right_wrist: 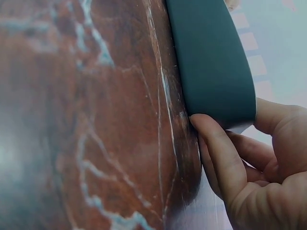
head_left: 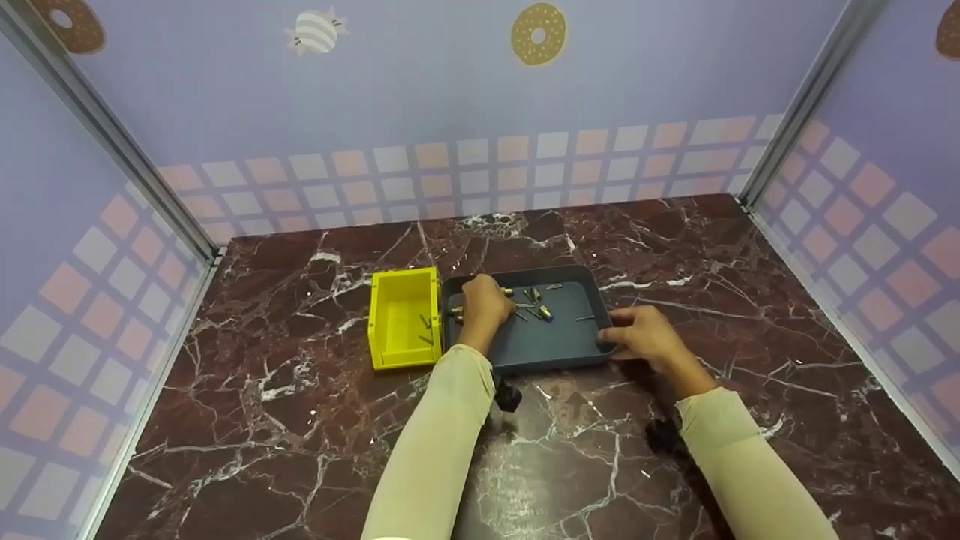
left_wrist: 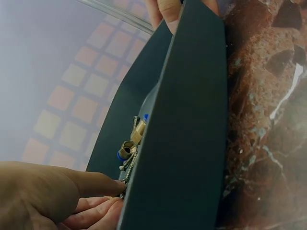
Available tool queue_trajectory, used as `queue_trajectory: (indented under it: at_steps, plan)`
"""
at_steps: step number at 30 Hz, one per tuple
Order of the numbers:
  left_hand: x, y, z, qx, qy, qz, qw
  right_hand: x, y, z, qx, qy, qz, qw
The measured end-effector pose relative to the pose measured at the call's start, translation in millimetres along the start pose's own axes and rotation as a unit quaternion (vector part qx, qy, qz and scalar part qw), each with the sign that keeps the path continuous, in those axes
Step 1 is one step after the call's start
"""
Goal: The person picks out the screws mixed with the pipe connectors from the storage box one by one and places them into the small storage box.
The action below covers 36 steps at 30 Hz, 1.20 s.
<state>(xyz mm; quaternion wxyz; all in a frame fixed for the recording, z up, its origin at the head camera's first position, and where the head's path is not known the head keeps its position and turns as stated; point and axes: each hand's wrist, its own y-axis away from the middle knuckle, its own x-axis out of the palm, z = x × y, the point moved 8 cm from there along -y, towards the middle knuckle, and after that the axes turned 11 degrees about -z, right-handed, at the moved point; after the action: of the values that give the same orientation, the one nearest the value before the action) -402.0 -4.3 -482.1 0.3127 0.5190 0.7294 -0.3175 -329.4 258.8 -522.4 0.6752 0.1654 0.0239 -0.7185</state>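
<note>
A dark grey tray [head_left: 540, 356] holds screws [left_wrist: 128, 167] and several brass fittings [head_left: 546, 312], some with blue rings. My left hand [head_left: 484, 304] reaches into the tray's left part. In the left wrist view, its finger and thumb tips pinch at a screw among the loose hardware; the tray wall hides part of this. At the tray's right end, my right hand [head_left: 646, 335] grips the wall, its thumb over the rim and other fingers outside and low, as the right wrist view shows. Beside the tray's left end stands a yellow bin [head_left: 381, 319] with a few screws [head_left: 425, 321] inside.
Tray and bin stand side by side on a dark red marbled table [head_left: 247, 420]. Purple panels with a checkered band [head_left: 360, 180] enclose the back and both sides. A small black object [head_left: 508, 397] shows next to my left sleeve.
</note>
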Motion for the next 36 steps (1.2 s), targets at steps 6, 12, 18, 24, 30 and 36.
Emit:
queue_trajectory:
  at_steps: [6, 12, 18, 24, 30, 36]
  plan:
    - [0.4, -0.1, -6.0, 0.026, -0.019, 0.002, 0.9995, -1.3, -0.4, 0.8, 0.002, 0.004, -0.001, 1.0000]
    - [0.2, -1.3, -6.8, 0.044, -0.016, 0.007, 0.9989, -1.8, -1.6, 0.6, 0.003, 0.006, -0.005, 1.0000]
    - [0.4, -1.2, -5.6, 0.040, -0.005, 0.012, 0.9991, -3.1, -1.2, 0.3, 0.002, 0.013, -0.005, 0.9999]
    - [-0.4, -0.6, -8.4, 0.053, -0.021, 0.014, 0.9983, -3.5, -2.2, 0.2, 0.001, 0.009, -0.010, 0.9999]
    - [-1.1, 3.0, -4.1, 0.035, -0.002, 0.025, 0.9991, -1.5, -0.3, -2.0, 0.006, -0.006, -0.009, 0.9999]
    - [-3.3, 4.3, -3.5, 0.030, 0.048, 0.026, 0.9981, -0.8, -0.3, -0.5, 0.002, -0.007, -0.001, 1.0000]
